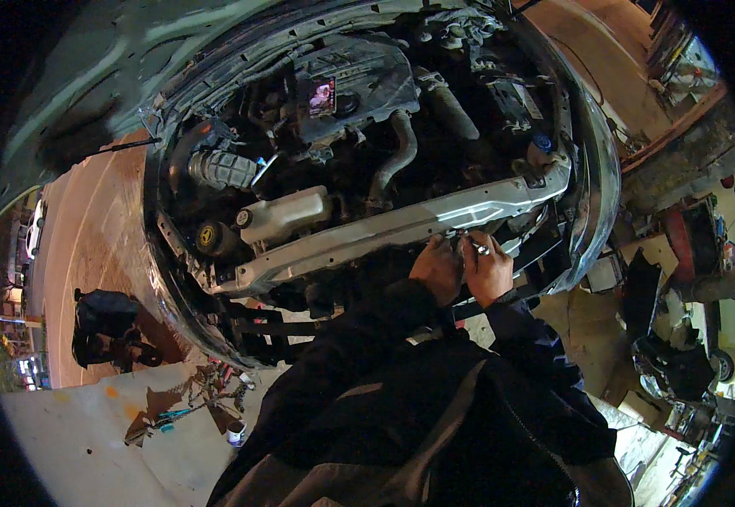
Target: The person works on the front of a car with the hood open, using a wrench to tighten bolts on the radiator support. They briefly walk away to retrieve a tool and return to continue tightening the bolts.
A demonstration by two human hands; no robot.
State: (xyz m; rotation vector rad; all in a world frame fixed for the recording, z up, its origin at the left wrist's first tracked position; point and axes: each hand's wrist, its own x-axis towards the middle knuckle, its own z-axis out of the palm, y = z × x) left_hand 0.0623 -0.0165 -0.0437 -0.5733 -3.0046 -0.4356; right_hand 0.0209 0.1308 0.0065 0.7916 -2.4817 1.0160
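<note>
I lean over a car's open engine bay. Both hands meet just under the silver front crossmember (401, 226). My right hand (490, 269) is closed around a small shiny metal tool (478, 248) whose tip points up at the crossmember's lower edge. My left hand (437, 267) is curled beside it, fingers touching the same spot. I cannot make out what the tool's tip sits on. Dark jacket sleeves cover both forearms.
In the bay are a white coolant tank (287, 213), a ribbed intake hose (222, 169), a black engine cover (355, 80) and a blue-capped reservoir (541, 145). A dark bag (105, 325) and scattered tools (202, 393) lie on the floor at left. Car parts pile up at right.
</note>
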